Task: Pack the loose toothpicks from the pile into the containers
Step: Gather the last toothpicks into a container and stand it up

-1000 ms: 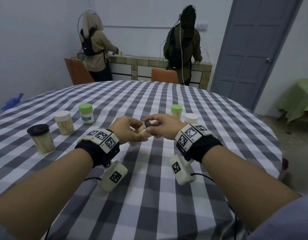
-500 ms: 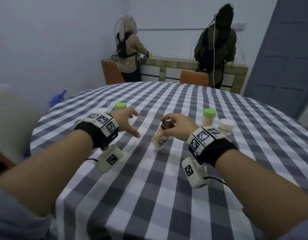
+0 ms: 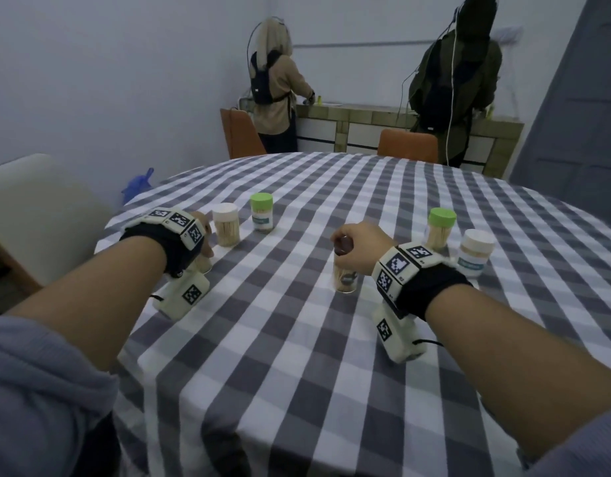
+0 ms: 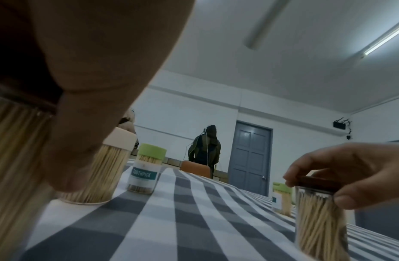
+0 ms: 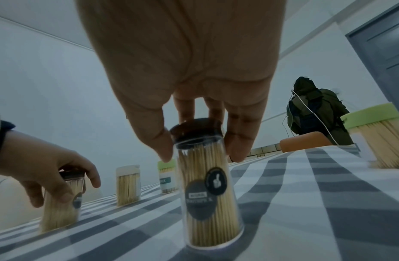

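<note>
Head view: the right hand (image 3: 360, 247) grips the dark-lidded clear cylinder of toothpicks (image 3: 345, 275) from above, fingers curled round its cap, the container standing on the grey-and-white checked surface (image 3: 297, 339). Over on the other side, the left hand (image 3: 202, 235) is down on a second dark-capped toothpick container (image 3: 205, 265), mostly hidden behind the wrist band. Just beyond it stand a white-lidded toothpick jar (image 3: 225, 224) and a green-lidded labelled jar (image 3: 262, 212); near the right wrist, another green-lidded jar (image 3: 441, 228) and a white-lidded labelled jar (image 3: 476, 253).

Left wrist view: a thumb looms large against the packed toothpicks, and a dark lid edge shows above. Across the cloth, the right hand's fingers (image 4: 348, 199) pinch that brown cap.

Right wrist view: thumb and fingers clamp the cap, and the cylinder leans a little, base on the cloth. The left hand (image 5: 44, 167) wraps its own container (image 5: 60, 203), fingers curled round the top.
</note>
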